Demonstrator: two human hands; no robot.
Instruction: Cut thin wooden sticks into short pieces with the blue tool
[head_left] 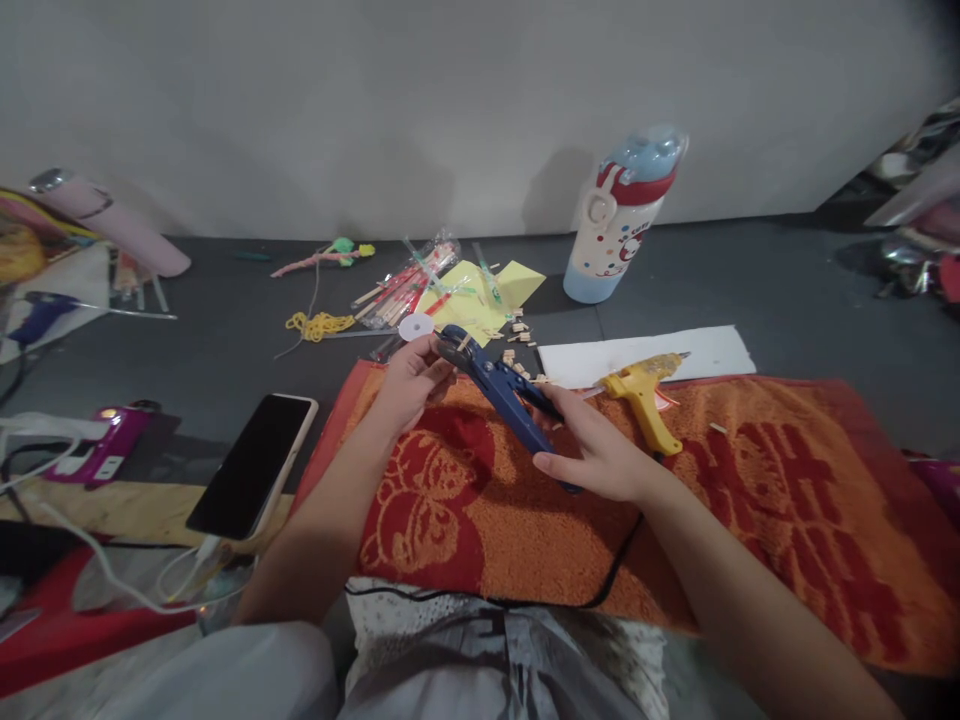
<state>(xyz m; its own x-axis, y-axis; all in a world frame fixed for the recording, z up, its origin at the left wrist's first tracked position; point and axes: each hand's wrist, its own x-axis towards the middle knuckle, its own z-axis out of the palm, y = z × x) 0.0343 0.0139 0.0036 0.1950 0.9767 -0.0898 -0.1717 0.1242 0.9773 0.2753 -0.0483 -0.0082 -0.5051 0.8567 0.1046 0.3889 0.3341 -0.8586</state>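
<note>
My right hand (592, 445) is wrapped round the handles of a blue hand cutter (501, 392), which slants up and left above the orange-red towel (555, 540). Beside the cutter's dark jaws, my left hand (420, 380) is closed in a pinch; whatever its fingertips hold is too small to make out. A short pale wooden piece (465, 342) shows at the jaws. Several small cut wooden pieces (517, 330) lie just beyond the cutter. A white round disc (415, 327) is close to my left fingertips.
Right of my hands, a yellow glue gun (643, 392) rests by a white board (705, 350). Behind are yellow paper (469, 300), wrapped sticks (405, 290), yellow cord (319, 325) and a tall bottle (622, 225). A phone (255, 465) lies left; a cable crosses the towel.
</note>
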